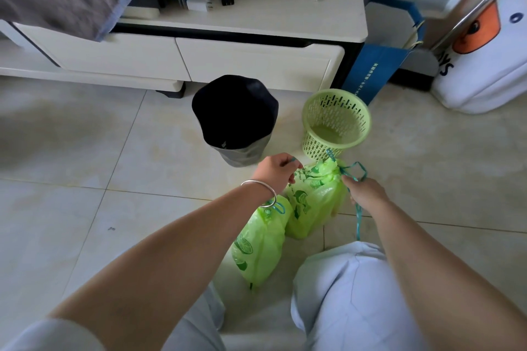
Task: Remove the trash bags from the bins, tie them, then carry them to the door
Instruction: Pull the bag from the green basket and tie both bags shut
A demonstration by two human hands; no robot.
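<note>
Two pale trouser knees fill the bottom of the frame, and my forearms reach up from there toward the middle. Between the knees, just left of centre, lies the nearer green bag, its neck already cinched with a teal cord. Touching it on its upper right stands the second green bag, gathered at the top. My left hand, with a silver bangle at the wrist, pinches one end of the teal drawstring at the bag's upper left. My right hand is curled round the other end on the bag's right, and a loose tail of cord hangs down from it toward my knee. Both bags rest on the tiled floor.

Just beyond the bags, right of centre, the green slotted basket stands unlined. To its left, near but apart, stands the dark bin, its mouth black inside. Farther up, a white cabinet spans the upper half; its tabletop carries books, boxes and plugs. A blue paper bag leans at its right end.
</note>
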